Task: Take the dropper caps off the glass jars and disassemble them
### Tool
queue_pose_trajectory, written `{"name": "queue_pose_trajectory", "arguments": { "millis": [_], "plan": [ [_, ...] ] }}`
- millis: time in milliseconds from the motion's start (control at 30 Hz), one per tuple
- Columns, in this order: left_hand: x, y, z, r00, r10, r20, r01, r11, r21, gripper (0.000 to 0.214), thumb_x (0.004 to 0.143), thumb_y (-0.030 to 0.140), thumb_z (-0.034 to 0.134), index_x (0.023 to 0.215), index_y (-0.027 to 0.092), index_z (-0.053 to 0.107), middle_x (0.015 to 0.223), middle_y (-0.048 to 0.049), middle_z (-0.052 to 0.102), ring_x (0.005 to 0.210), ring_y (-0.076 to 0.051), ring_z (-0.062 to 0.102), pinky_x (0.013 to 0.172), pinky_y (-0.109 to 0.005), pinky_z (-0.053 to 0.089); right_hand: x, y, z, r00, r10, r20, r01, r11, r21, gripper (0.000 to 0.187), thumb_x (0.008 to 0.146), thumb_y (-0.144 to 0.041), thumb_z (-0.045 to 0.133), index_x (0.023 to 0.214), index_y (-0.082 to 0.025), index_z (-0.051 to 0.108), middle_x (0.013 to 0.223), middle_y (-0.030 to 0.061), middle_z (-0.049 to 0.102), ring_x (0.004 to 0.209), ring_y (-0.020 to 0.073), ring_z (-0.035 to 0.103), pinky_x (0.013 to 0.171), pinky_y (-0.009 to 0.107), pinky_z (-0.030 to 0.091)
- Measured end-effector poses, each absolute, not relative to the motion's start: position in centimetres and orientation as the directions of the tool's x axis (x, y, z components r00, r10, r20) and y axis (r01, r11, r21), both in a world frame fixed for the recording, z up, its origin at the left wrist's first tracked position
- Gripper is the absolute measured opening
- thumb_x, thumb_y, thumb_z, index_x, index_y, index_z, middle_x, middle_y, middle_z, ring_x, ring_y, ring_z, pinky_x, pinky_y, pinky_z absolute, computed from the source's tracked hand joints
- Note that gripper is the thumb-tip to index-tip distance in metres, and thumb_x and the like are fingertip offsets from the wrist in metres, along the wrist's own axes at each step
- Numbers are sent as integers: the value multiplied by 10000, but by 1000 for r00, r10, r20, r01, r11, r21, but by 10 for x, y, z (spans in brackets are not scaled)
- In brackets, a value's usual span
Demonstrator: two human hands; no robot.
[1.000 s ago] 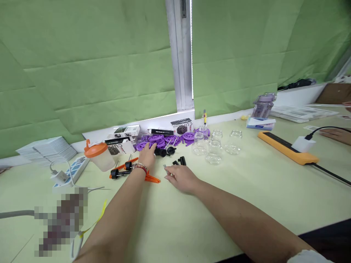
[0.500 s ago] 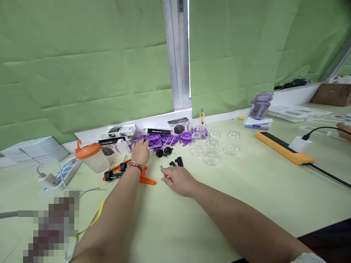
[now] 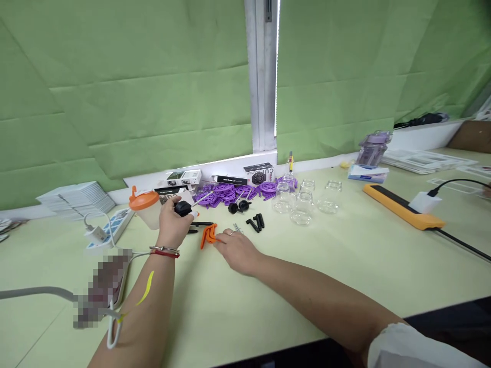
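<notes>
My left hand [image 3: 172, 222] is closed around a black knob-shaped piece [image 3: 183, 207] with a thin metal rod sticking out to the upper right. The fingers of my right hand [image 3: 240, 251] close on the edge of orange bent plastic parts [image 3: 208, 236], palm down near the table. Beyond its fingertips lie short metal rods [image 3: 238, 228]. Black bent handles [image 3: 258, 223] rest a little farther right. Two black round pieces with rods [image 3: 238, 206] lie before a heap of purple plastic wheel-like parts [image 3: 218, 195]. Black rod-like parts [image 3: 201, 224] lie partly behind my left hand.
Several clear glass jars [image 3: 301, 209] stand right of the middle. An orange-lidded shaker [image 3: 144, 200] and a white power strip [image 3: 115, 227] are on the left. Cup-holder boxes [image 3: 259, 175] line the back ledge. A yellow power strip [image 3: 402, 207] lies at right.
My left hand has moved from the purple heap toward the left and now holds the black knob-shaped piece. My right hand has left the metal rods and moved to the orange parts.
</notes>
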State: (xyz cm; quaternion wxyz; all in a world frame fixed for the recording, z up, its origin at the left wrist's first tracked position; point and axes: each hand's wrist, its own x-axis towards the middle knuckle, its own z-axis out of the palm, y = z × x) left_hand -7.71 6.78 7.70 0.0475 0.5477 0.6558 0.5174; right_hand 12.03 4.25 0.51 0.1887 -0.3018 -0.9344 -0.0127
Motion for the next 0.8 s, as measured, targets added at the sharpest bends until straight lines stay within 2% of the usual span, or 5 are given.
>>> {"name": "queue_pose_trajectory", "arguments": {
  "millis": [100,233,467,700,800],
  "plan": [
    [-70,55,75,-420,839,346,252,-259,933,500,529,233,742,999,165,587,833,-10,597,706,-147,576,650,-290,481,92,42,3,-810,440,387,497,866,55,324,907,-103,426,1199,-153,557,1121,122,611,1079,239,474,844,376,399],
    [-65,45,69,-407,891,199,-122,-270,955,418,458,162,761,835,160,581,747,17,612,689,-131,591,622,-255,466,58,45,4,-840,387,380,471,868,159,247,905,-134,453,1109,-122,591,1012,119,643,1002,243,530,840,396,389],
    [-73,42,64,-381,917,118,-224,-215,951,427,428,125,778,814,151,598,727,20,635,642,-106,574,583,-229,436,38,47,9,-871,429,239,477,857,198,132,825,-90,537,810,-120,665,824,106,676,763,208,607,751,378,403],
    [-76,44,63,-357,919,166,-320,-287,903,301,541,231,748,781,150,586,726,-4,631,705,-131,613,627,-243,464,47,44,10,-827,454,331,527,832,174,165,861,-67,487,872,-97,649,862,113,652,812,212,584,791,388,402],
    [-78,47,59,-371,916,150,-322,-278,905,271,575,256,741,768,151,582,711,-3,630,698,-134,623,639,-254,485,58,42,18,-776,459,432,549,830,104,227,907,-76,422,940,-108,644,925,125,657,883,215,571,823,388,396]
  ]
}}
